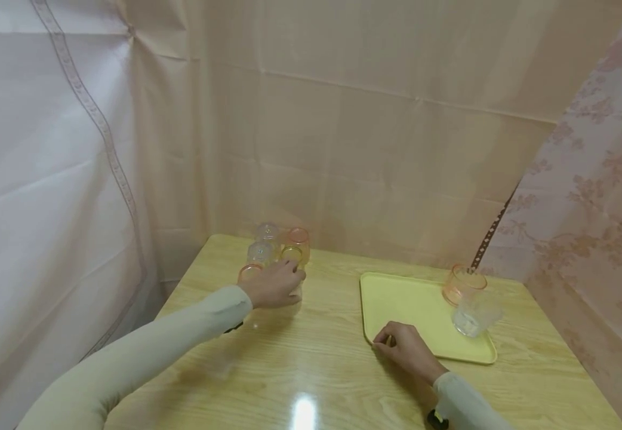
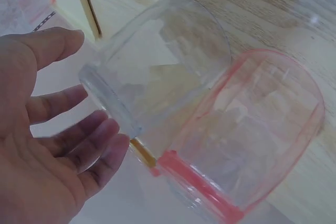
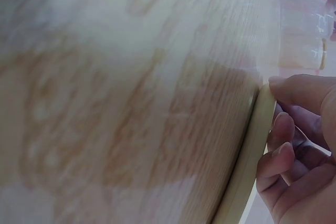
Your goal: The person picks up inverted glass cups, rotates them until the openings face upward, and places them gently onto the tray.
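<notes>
My left hand (image 1: 276, 283) is at the near side of a cluster of upside-down plastic cups. In the left wrist view its loosely bent fingers (image 2: 89, 148) lie beside the base of a clear cup (image 2: 157, 66), thumb apart from it. A red-tinted cup (image 2: 252, 135) stands right against that one. Around them are a yellow-tinted cup (image 1: 292, 253), another red cup (image 1: 300, 237) and clear cups (image 1: 259, 253). My right hand (image 1: 408, 349) pinches the near left corner of a yellow tray (image 1: 391, 298), its fingers curled at the rim (image 3: 249, 166).
On the tray's right side, an orange-tinted cup (image 1: 458, 289) and a clear cup (image 1: 474, 313) stand mouth up. The wooden table (image 1: 268, 370) ends at a hanging beige cloth (image 1: 343, 149) behind, with more cloth on both sides.
</notes>
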Available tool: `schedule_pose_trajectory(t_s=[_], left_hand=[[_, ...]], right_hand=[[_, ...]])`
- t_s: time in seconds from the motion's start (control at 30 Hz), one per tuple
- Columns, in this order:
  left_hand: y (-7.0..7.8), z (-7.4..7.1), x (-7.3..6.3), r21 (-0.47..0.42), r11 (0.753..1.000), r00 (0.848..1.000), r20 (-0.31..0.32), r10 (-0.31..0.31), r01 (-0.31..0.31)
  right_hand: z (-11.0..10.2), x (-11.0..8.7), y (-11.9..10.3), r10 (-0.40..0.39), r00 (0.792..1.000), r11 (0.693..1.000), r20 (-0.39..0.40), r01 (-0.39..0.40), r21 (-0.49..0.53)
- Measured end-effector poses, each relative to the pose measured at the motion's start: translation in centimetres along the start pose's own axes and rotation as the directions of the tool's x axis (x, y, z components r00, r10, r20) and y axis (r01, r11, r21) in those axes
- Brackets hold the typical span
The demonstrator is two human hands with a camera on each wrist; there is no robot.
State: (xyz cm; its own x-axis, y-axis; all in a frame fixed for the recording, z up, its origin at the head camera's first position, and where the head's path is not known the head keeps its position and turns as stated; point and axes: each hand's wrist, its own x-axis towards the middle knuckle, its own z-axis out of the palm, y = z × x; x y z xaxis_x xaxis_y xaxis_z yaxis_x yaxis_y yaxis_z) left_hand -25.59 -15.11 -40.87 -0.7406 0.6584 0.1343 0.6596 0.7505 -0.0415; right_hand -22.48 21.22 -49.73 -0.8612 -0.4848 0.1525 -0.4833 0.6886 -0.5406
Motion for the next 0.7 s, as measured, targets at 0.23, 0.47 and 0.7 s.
schedule_pose_trajectory(t_s=[0.23,0.47,0.7], left_hand=[[-0.6,0.1,0.0,0.056,0.997,0.998,0.038,-0.051,0.049],[-1.5,-0.9,0.1,-0.098,0.994,0.989,0.143,-0.033,0.047],[-2.2,-1.2,0.6,-0.196,0.977,0.979,0.203,-0.039,0.079]], right_hand=[[-0.1,0.0,0.1,-0.025,1.0,1.0,-0.007,0.025,0.01],[0.1,-0.1,0.3,-0.023,1.0,0.999,0.002,0.023,0.024],[0.0,0.0,0.3,-0.024,1.0,0.999,0.003,0.023,0.023]])
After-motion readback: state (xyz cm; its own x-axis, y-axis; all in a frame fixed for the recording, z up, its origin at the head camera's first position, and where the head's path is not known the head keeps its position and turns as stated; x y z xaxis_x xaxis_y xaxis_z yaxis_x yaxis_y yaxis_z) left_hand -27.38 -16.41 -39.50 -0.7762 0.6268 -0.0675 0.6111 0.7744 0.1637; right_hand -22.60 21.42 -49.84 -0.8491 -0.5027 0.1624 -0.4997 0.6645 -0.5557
